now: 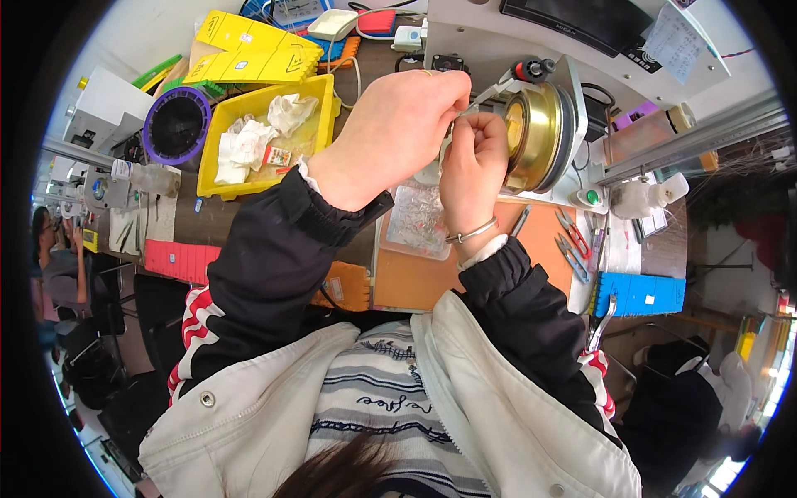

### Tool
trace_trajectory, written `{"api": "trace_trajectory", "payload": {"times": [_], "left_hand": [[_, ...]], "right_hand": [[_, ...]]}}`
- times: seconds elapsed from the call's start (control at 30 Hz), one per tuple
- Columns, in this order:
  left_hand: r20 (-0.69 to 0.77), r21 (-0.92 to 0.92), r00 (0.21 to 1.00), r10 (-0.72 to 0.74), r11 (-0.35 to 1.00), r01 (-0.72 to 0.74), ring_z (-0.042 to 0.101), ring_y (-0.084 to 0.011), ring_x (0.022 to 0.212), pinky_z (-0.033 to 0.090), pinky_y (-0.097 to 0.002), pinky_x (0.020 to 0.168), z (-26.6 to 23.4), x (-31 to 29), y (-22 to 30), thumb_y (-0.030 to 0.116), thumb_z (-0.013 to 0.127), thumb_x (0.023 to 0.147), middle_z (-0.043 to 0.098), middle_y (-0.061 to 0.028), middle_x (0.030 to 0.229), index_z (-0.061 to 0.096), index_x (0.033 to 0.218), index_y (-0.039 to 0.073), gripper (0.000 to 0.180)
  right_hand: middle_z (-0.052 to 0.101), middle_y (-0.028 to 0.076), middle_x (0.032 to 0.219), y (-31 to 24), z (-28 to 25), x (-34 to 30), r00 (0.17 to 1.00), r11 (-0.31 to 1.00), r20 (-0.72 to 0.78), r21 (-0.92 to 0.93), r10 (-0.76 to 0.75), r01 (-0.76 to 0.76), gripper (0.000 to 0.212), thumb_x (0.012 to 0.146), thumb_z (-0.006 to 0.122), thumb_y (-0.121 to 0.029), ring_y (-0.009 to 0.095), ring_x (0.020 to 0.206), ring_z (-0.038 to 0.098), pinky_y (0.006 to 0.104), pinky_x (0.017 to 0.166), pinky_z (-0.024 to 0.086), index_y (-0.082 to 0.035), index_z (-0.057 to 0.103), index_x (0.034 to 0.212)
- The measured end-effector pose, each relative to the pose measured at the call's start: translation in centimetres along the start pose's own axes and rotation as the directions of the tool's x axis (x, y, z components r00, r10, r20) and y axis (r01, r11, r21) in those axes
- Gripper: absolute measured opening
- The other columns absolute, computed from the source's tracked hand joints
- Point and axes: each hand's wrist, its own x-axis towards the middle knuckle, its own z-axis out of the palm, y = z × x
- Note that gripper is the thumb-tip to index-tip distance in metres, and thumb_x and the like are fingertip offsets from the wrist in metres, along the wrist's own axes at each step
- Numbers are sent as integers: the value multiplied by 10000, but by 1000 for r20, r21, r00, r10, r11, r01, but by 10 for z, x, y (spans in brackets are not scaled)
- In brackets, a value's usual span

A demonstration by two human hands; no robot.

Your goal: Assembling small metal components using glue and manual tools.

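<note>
Both hands are raised in front of a gold-coloured metal drum (541, 139) on the machine. My left hand (397, 123) reaches across from the left, its fingers pinched together by a slim metal arm (496, 88) with a black-and-red knob (531, 70). Just below and to the right, my right hand (475, 162) is closed too, thumb against the fingers, close to the drum's left side. Whatever lies between the fingertips is too small or hidden to name. Under my hands a clear shallow plastic box (417, 222) with tiny pieces rests on an orange-brown board (531, 249).
To the left stands a yellow tray (217, 153) with crumpled white tissues, beside a purple-rimmed black bin (177, 124). Red-handled snips (573, 232) and further hand tools lie at right, near a blue plastic strip (638, 294) and a clear bottle (635, 199). A person (62, 257) sits far left.
</note>
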Motion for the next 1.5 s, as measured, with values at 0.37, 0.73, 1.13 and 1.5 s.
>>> {"api": "trace_trajectory", "payload": {"times": [0.37, 0.73, 1.13, 1.5], "left_hand": [[-347, -341, 889, -299, 923, 177, 610, -352, 1152, 480, -381, 964, 25, -69, -4, 20, 706, 815, 614, -211, 1221, 511, 1303, -6, 526], [-88, -520, 877, -472, 773, 363, 629, -399, 1131, 488, -388, 960, 44, -95, -17, 53, 729, 810, 642, -264, 1196, 240, 1498, 12, 846], [61, -643, 873, -485, 650, 406, 700, -177, 658, 517, -258, 618, 50, -95, -30, 29, 742, 800, 657, -223, 1219, 470, 1287, -56, 564], [59, -572, 896, -440, 721, 392, 670, -165, 901, 535, -279, 753, 45, -99, -27, -75, 665, 826, 636, -172, 1219, 566, 1288, -59, 472]], "right_hand": [[536, 8, 789, 1, -4, 7, 994, 987, 46, -124, -97, 103, 69, 925, 570, -51, 61, 682, 494, 233, 596, 427, -24, 517, 890], [482, -29, 681, -14, -3, 2, 988, 996, 147, 75, 46, -57, 82, 977, 510, -44, 21, 533, 430, 203, 449, 329, -63, 462, 913], [439, -14, 655, -23, 0, 0, 986, 987, 138, 112, 97, -113, 43, 992, 477, -66, 62, 532, 395, 238, 492, 343, -36, 458, 968], [335, -45, 646, -19, -28, -37, 914, 935, 254, 85, 315, -346, 242, 1039, 448, -152, 36, 483, 292, 213, 464, 266, 16, 512, 1200]]}}
